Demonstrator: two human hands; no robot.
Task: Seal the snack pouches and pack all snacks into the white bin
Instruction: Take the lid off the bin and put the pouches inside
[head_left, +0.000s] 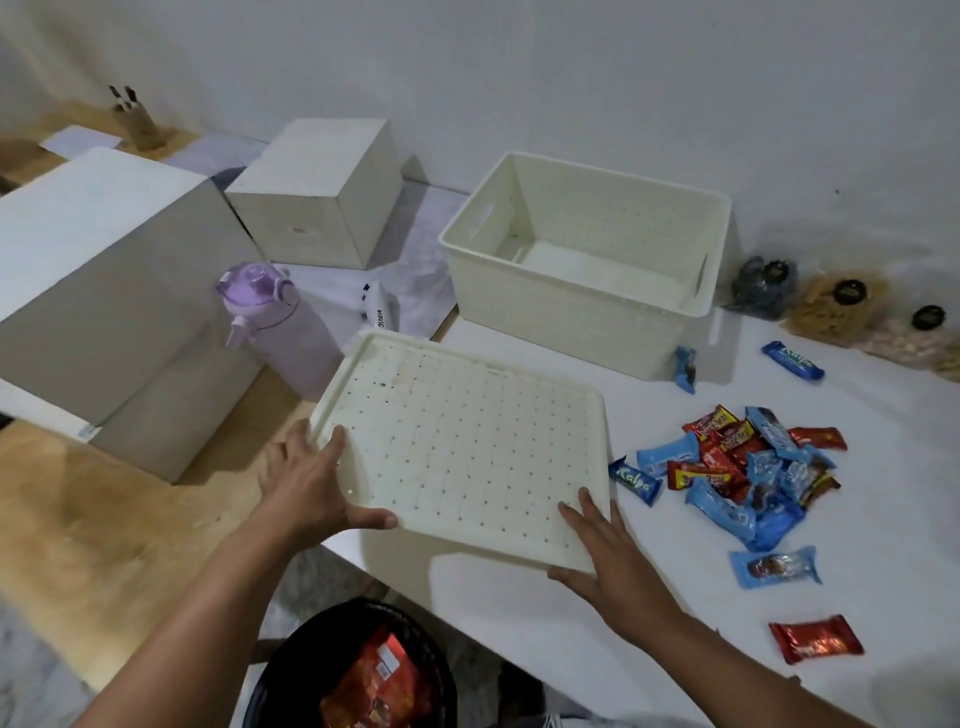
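Step in hand, by my reading: moving the flat white perforated plastic lid (462, 452) out of the way so packing can start. The left hand (311, 488) grips its near-left corner, thumb curled under the edge, fingers on top. The right hand (602, 551) holds the near-right corner, fingers lying fairly straight on the top face, thumb along the near edge.

To do it well: keep the lid level, carry it left, clear of the lilac plastic water bottle (275, 322), and set it flat away from the wrappers.

The open white perforated plastic bin (587, 306) stands at the back of the white tabletop (649, 623); nothing shows inside it. The loose pile of glossy blue and red foil-wrapped snack bars (748, 473) lies just right of the lid. The clear crinkly snack pouches with round black labels (841, 306) lie right of the bin; whether they are sealed I cannot tell.

Lid: rigid, raised rim, regular grid of holes. Bin walls: matching dotted texture, slot handle.
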